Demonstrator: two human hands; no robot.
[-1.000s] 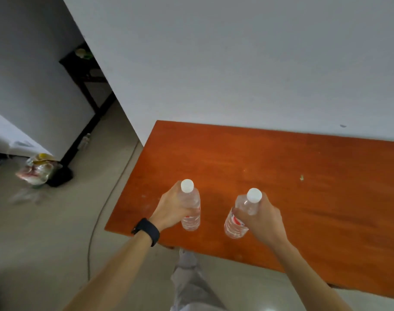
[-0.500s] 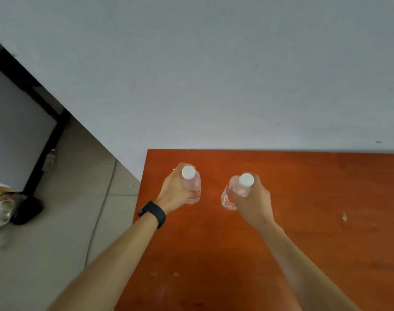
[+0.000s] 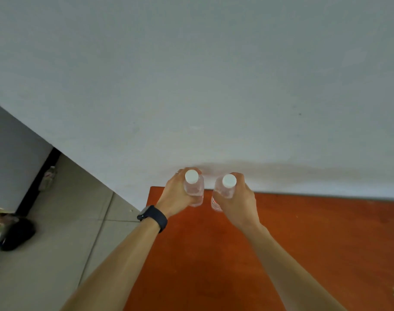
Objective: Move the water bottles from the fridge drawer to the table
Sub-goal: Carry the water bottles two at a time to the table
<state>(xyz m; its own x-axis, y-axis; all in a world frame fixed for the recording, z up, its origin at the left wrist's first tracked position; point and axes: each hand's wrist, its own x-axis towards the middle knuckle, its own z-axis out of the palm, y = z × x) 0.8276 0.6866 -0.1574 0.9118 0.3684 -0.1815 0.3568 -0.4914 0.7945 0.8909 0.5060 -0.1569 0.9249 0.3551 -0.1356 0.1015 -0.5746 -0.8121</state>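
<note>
Moved: both hands have carried the bottles farther across the table [image 3: 314, 243], and they are now at its far left corner, close to the grey wall [image 3: 191, 86].
Left hand: the left hand [image 3: 175, 196] grips the left water bottle [image 3: 194, 190] from its left side, fingers curled round the body; a dark wristband [image 3: 153, 217] sits on the wrist.
Right hand: the right hand [image 3: 238, 205] grips the right water bottle [image 3: 224, 191] from the right and near side, fingers wrapped round it just under the cap.
Bottles: both are clear, white-capped and upright, just beside each other but apart, over the table's far left corner; whether their bases touch the top I cannot tell.
Floor: the tiled floor [image 3: 57, 221] lies to the left, with a small bottle [image 3: 48, 178] by the far baseboard and a black object [image 3: 17, 234] near the left edge.
</note>
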